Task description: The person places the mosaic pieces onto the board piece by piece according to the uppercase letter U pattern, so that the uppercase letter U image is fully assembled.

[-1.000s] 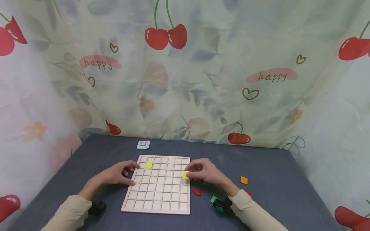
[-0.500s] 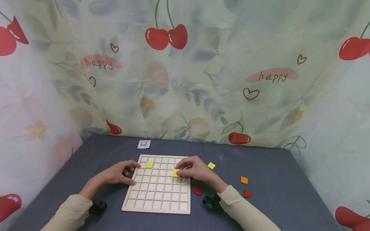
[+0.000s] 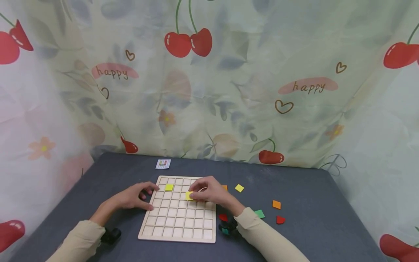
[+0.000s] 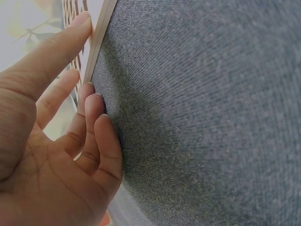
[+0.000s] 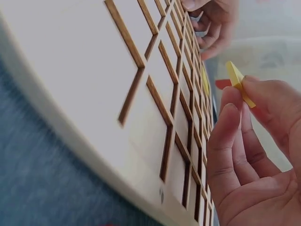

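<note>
A wooden board with a grid of square recesses point(image 3: 176, 222) lies flat on the table. One yellow square tile point(image 3: 169, 187) sits in a cell near its upper left corner. My right hand point(image 3: 209, 191) pinches another yellow tile point(image 3: 189, 196) between thumb and fingers over the upper middle of the board. In the right wrist view this tile point(image 5: 239, 84) is tilted and apart from the grid. My left hand point(image 3: 134, 197) touches the board's left edge, thumb and fingers spread along it. The left wrist view shows the thumb and fingertips at the board's rim point(image 4: 99, 42).
Right of the board lie a yellow tile point(image 3: 239, 188), an orange tile point(image 3: 276, 204), a green tile point(image 3: 260, 214) and red pieces point(image 3: 280, 219). Another orange piece point(image 3: 224, 187) shows partly behind my right hand. A small pattern card point(image 3: 163, 164) lies beyond the board.
My right hand has carried the pinched yellow tile leftward across the board, from its right edge to the upper middle. The left hand stays at the left edge.
</note>
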### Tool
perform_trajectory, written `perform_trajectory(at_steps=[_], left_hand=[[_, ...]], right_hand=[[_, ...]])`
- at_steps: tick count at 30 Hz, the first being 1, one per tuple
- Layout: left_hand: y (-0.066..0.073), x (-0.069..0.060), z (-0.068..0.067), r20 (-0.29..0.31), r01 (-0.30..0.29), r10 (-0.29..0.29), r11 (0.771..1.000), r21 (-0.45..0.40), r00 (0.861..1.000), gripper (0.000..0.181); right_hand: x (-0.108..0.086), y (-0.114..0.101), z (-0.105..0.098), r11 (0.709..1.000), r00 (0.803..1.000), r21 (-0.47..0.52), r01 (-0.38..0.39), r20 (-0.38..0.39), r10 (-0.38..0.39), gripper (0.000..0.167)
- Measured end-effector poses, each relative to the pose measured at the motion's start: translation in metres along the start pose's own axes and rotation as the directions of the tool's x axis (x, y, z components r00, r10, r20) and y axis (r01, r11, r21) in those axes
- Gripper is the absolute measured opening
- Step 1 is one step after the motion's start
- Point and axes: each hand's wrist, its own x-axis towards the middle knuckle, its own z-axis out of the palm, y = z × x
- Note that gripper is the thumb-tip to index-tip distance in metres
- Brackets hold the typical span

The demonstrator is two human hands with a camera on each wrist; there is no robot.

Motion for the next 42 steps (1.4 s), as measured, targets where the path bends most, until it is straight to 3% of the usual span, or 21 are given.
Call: perform_trajectory(at_steps=[12,20,35,42], left_hand=[[-0.002,0.003,-0.002,0.022,0.017,-0.017,1.0,-0.017,1.0,0.063],[-0.001,0.002,-0.002,0.022,0.028,-0.028,1.0,-0.007,0.999,0.064],[0.0,0.002,-0.003,0.026,0.036,-0.036,0.999,-0.007,0.999,0.064],[-0.002,0.003,-0.005,0.039,-0.005,0.005,1.0,0.009,0.999,0.065]], right_hand=[[0.019,-0.003,0.014,0.999,1.0,-0.034,0.002,-0.008,-0.003,0.015],[0.028,0.001,0.018,1.0,0.999,0.003,-0.021,-0.024,0.021,0.015],[0.046,-0.005,0.033,0.999,0.999,-0.013,-0.032,-0.041,0.032,0.014],[0.055,-0.008,0.042,0.999,0.998,-0.041,-0.024,-0.052,0.022,0.014]])
